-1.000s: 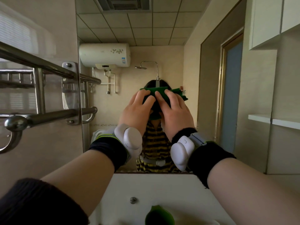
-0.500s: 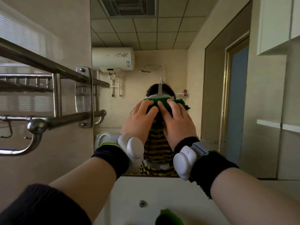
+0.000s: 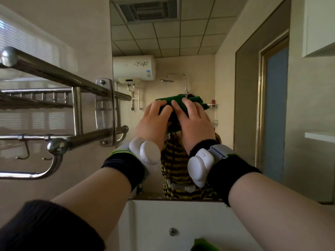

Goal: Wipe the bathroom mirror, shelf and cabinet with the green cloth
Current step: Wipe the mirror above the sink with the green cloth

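Containers are few. The white sink (image 3: 159, 220), well below the fingers, has one green thing (image 3: 203, 246) at its near edge (cut off by the frame, so I cannot tell what it is). Reflected just right of the right fingertips are two wire corner baskets. The upper one (image 3: 213, 105) holds one small red item (image 3: 213, 101). What the lower one (image 3: 214, 122) holds is too small to tell.

One green cloth (image 3: 175, 100) lies flat against the mirror (image 3: 163, 42), under the fingertips of both hands. The left hand (image 3: 154, 123) and right hand (image 3: 194, 122) sit side by side, fingers stretched out and pressed onto the cloth, not curled round it. Two white wrist units (image 3: 150, 153) sit behind the hands.

Left of the fingers is one steel towel rack (image 3: 54, 77) with two hooks (image 3: 22, 154). Well to the right are one shelf (image 3: 319, 136) and one cabinet (image 3: 319, 24).
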{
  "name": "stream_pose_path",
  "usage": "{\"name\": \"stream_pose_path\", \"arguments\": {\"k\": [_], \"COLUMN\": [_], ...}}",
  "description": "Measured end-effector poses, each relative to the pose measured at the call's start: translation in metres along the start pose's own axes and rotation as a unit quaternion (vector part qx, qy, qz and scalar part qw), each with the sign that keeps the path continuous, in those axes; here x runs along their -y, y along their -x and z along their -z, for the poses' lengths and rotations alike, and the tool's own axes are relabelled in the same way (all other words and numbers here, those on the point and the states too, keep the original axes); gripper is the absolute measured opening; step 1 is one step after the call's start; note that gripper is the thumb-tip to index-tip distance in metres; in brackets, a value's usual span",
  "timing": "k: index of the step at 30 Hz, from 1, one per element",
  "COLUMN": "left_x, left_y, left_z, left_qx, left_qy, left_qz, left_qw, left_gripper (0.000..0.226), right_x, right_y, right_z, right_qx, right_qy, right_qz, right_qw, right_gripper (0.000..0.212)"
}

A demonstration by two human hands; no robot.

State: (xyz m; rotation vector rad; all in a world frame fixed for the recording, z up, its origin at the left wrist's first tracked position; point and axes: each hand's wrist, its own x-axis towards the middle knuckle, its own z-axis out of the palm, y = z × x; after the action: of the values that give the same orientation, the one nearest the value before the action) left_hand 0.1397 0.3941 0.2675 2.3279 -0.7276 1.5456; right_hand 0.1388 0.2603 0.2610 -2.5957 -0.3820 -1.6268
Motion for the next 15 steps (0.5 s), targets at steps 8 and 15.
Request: {"name": "stream_pose_path", "arguments": {"k": [8, 15], "left_x": [0.009, 0.021], "left_y": [0.021, 0.033], "left_z": [0.001, 0.003], "left_qx": [0.006, 0.015], "left_qy": [0.004, -0.009], "left_qz": [0.001, -0.016], "left_qw": [1.000, 1.000], "left_gripper": [0.034, 0.033], "right_x": [0.012, 0.025], "right_y": [0.014, 0.022], "right_z": [-0.010, -0.014], "right_qx": [0.014, 0.035], "right_qy": [-0.015, -0.012], "right_qz": [0.000, 0.008], "right_qw": [1.000, 0.999], "right_gripper": [0.064, 0.062]}}
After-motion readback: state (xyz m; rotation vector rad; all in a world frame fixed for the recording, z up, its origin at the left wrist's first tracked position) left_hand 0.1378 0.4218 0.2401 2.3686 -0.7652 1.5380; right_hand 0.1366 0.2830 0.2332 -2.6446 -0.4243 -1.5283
